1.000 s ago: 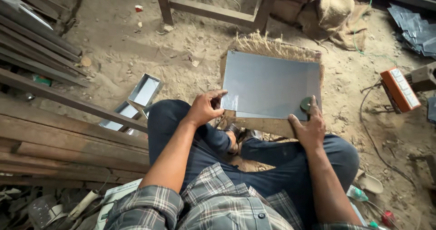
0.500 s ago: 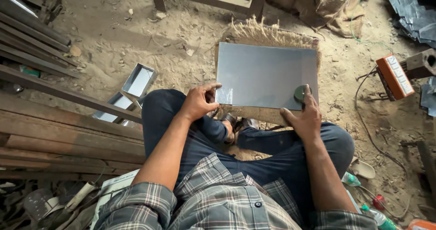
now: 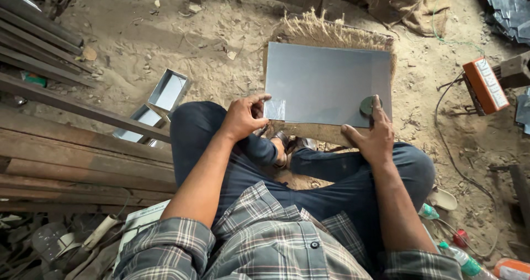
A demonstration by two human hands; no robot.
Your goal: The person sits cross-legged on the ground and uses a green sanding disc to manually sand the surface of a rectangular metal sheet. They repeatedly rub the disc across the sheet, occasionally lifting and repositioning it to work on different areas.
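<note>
On the sandy floor (image 3: 165, 48) in front of my crossed legs, a flat grey rectangular metal sheet (image 3: 326, 81) lies on a frayed straw mat (image 3: 326, 30). My left hand (image 3: 243, 117) pinches a thin clear film (image 3: 274, 110) at the sheet's near left corner, while my right hand (image 3: 372, 136) rests on the near right edge, fingers pressed together around a small dark round disc (image 3: 367, 105). To my left lie two open rectangular metal trays (image 3: 160, 100) beside stacked wooden planks (image 3: 72, 158); an orange box-shaped device (image 3: 486, 85) sits off to my right.
</note>
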